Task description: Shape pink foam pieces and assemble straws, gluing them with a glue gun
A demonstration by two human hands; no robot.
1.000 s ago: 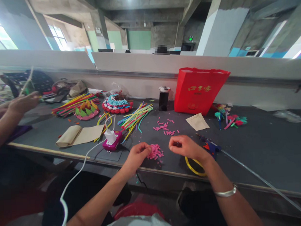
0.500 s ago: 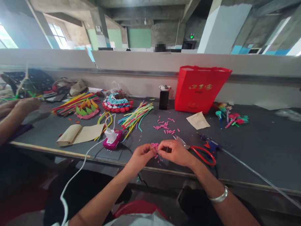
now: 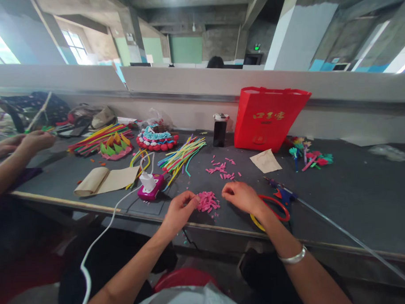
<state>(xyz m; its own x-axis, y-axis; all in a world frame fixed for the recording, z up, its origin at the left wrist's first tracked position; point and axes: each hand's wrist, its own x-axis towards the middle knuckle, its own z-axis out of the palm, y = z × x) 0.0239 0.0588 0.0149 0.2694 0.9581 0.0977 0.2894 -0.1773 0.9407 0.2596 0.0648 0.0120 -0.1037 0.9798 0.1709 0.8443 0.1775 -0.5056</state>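
A pile of short pink pieces [image 3: 208, 202] lies near the table's front edge, between my two hands. My left hand [image 3: 179, 209] is closed in a pinch, its fingertips at the pile's left side; whatever is between them is too small to name. To the right of the pile, my right hand [image 3: 241, 197] is also pinched, apart from the pieces, and its fingertips hide anything they hold. Partly under my right wrist are scissors with red and yellow handles [image 3: 286, 213]. More pink pieces [image 3: 221, 168] are scattered farther back.
A blue glue gun [image 3: 285, 193] with a long clear stick lies at right. Behind stand a red bag [image 3: 271, 118] and a dark bottle [image 3: 219, 132]. Colourful stems [image 3: 182, 155] and a purple power socket [image 3: 151, 187] with a white cable are at left. A co-worker's hands [image 3: 38, 142] work far left.
My hands have moved apart, the left one leftward and the right one slightly right and up, uncovering the pink pile between them.
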